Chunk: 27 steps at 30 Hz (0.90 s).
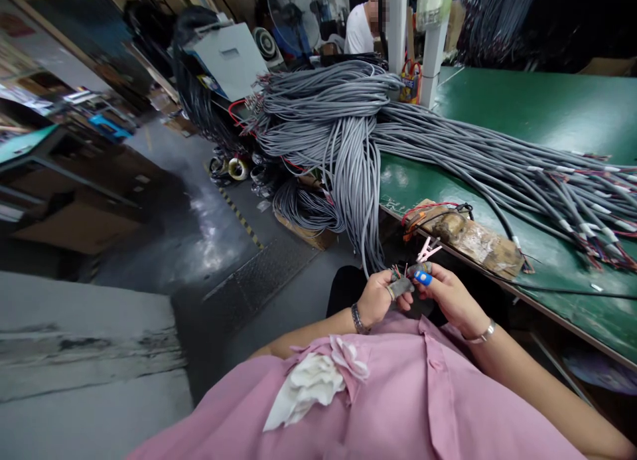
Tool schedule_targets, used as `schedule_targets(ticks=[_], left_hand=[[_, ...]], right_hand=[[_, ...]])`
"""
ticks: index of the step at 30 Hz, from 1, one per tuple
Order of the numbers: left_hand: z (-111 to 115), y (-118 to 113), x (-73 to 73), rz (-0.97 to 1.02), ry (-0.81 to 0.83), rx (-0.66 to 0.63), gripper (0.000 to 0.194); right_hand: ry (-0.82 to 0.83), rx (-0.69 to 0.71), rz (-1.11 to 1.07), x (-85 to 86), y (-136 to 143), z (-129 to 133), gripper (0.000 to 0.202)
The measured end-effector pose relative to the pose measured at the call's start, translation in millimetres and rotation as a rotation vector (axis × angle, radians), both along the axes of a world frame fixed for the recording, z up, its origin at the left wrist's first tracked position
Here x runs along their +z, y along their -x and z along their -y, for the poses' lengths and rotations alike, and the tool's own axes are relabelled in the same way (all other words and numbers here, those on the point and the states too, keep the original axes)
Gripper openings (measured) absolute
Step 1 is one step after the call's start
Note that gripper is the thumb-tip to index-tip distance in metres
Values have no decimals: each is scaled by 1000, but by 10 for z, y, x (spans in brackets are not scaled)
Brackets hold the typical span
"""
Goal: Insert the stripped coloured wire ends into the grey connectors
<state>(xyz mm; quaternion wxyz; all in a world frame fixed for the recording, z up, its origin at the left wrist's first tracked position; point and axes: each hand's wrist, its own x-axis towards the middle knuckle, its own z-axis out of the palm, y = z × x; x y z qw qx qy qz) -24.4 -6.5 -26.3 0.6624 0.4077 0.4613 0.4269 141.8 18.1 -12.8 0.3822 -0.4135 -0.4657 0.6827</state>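
Observation:
My left hand point(381, 297), with grey wrapping on its thumb, is closed around a cable end whose thin coloured wires point(396, 272) stick up between my hands. Close beside it, my right hand point(445, 294) is pinched, with blue tape on a finger; what it grips is too small to make out. A pale pink clip point(428, 249) stands just above the right fingers. Behind my hands, a large bundle of grey cables point(355, 148) hangs over the table's edge, and more of its length lies across the green table point(527, 101).
A worn wooden block point(475, 241) with red and black wires sits at the table's front edge. White posts point(432, 62) rise behind the cables. A person in a white shirt point(359, 30) is at the back. Coiled cables point(308, 208) lie low, left of the table.

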Motion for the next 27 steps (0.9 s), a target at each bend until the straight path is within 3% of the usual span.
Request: schedule_targets(ticks=[9,15,23,25,27], left_hand=[[33,-10,2,-121,-32,-32,34],[38,0,2,-84,-28,3,36],[3,-70,14,82,43,207,38],[-6,-53,21,137,72,176,39],[-6,-22,32,166,107,54,40]], right_hand=[[-125,103,176,51,25,-49,27],[-140,50,157,6,11,-14,24],[-86,-81,74,-7,70,47,25],[-12,-72,-4,-34,70,32,25],[121,24,-126,-58,61,4,25]])
